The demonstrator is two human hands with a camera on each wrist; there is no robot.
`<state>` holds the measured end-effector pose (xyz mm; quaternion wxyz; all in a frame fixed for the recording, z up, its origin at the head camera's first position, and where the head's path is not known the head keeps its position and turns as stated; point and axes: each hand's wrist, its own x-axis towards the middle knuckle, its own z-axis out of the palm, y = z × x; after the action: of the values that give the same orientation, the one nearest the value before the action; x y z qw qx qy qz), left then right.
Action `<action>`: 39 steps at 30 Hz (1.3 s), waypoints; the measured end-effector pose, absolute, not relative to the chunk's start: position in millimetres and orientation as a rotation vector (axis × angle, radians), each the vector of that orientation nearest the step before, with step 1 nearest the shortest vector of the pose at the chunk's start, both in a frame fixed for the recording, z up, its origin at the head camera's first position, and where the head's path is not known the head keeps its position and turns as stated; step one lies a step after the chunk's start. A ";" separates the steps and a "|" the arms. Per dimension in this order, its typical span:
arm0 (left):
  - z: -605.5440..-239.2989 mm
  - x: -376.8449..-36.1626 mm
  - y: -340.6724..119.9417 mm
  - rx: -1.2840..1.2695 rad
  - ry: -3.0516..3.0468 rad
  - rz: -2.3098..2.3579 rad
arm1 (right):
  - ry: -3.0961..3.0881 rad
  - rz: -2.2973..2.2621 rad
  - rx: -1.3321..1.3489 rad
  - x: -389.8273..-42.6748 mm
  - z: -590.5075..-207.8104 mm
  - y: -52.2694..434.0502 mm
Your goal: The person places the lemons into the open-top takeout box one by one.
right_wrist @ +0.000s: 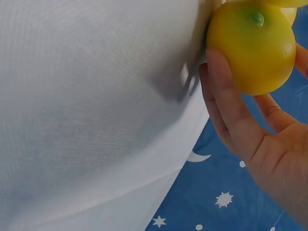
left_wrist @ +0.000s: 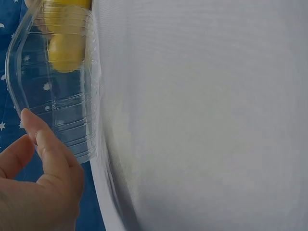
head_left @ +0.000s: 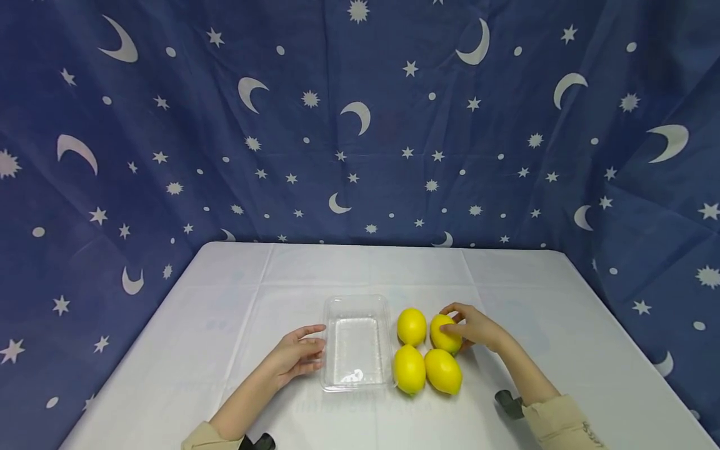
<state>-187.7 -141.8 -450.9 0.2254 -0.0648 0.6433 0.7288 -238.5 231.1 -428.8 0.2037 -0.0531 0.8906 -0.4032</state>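
Head view high, facing down-forward, wrist views close — all share table [head_left: 236,300]

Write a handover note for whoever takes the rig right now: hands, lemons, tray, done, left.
Left hand: fingers relaxed against the left wall of the clear plastic tray, steadying it.
Right hand: fingers curled round the back-right lemon, which still sits on the white tablecloth.
Other three lemons: back-left lemon, front-left lemon, front-right lemon, clustered just right of the tray.
Done: no lemon in the tray.
Left: likely all four lemons to go in, starting with the gripped one.
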 end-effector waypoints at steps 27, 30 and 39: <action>-449.9 -185.0 -141.3 -0.145 1.720 2.030 | 2.486 -1.202 -0.180 -243.6 -423.5 228.3; -449.9 -185.3 -140.6 -0.143 1.723 2.036 | 2.491 -1.199 -0.183 -244.3 -420.0 227.0; -451.5 -186.2 -139.6 -0.169 1.749 2.032 | 2.491 -1.254 -0.308 -247.3 -407.6 226.9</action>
<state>-186.2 -139.6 -451.5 0.2255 -0.0612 0.6343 0.7369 -247.3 226.9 -407.6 0.1672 -0.1081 0.8754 -0.4406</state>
